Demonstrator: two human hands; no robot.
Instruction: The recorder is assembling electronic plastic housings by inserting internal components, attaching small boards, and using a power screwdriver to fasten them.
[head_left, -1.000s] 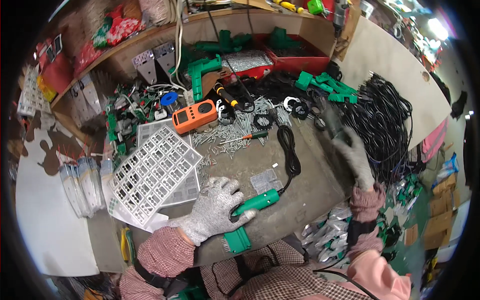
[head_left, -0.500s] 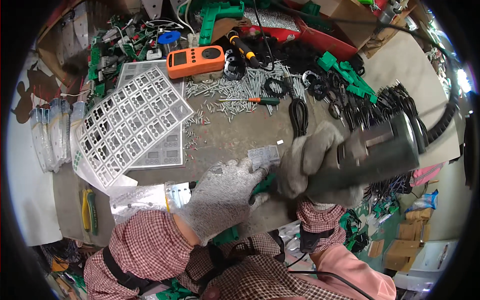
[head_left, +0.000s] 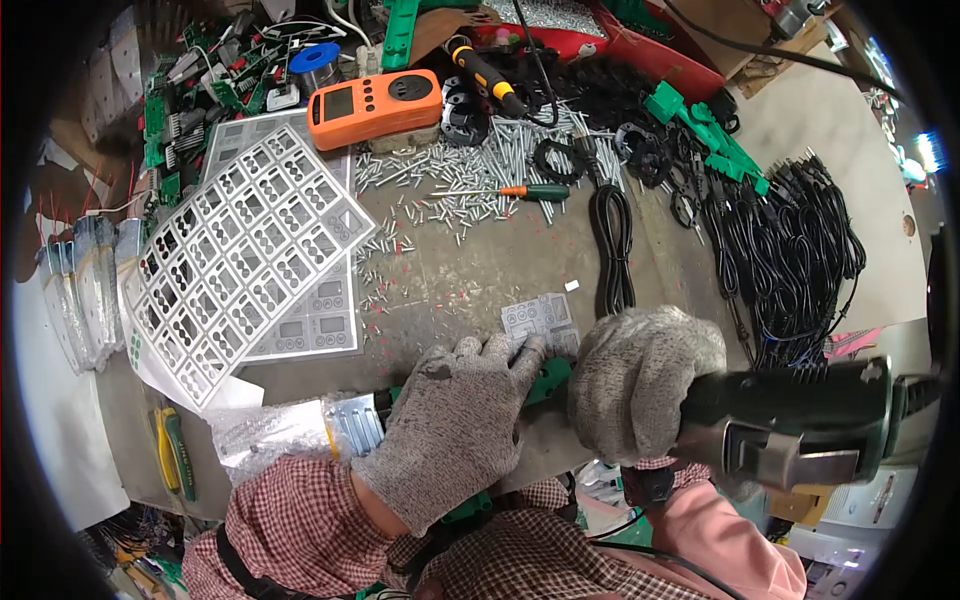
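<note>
My left hand, in a grey knit glove, is closed over a green tool housing at the bench's front edge. Left of the hand, a silver metal barrel sticks out from bubble wrap. Its fingertips reach a small grey sheet of labels lying just beyond the housing. My right hand, gloved too, grips one end of a dark green corded power tool. The tool lies level toward the right, a metal clip on its side; its tip is hidden by the glove.
Larger label sheets lie at left, pliers near the front. Loose screws, a screwdriver and an orange meter are farther back. A coiled black cord and bundled cords lie right.
The power tool and my right hand have swung down and nearer to me, the tool's back end dropping at the right. My left hand stays on the housing; the view has shifted slightly.
</note>
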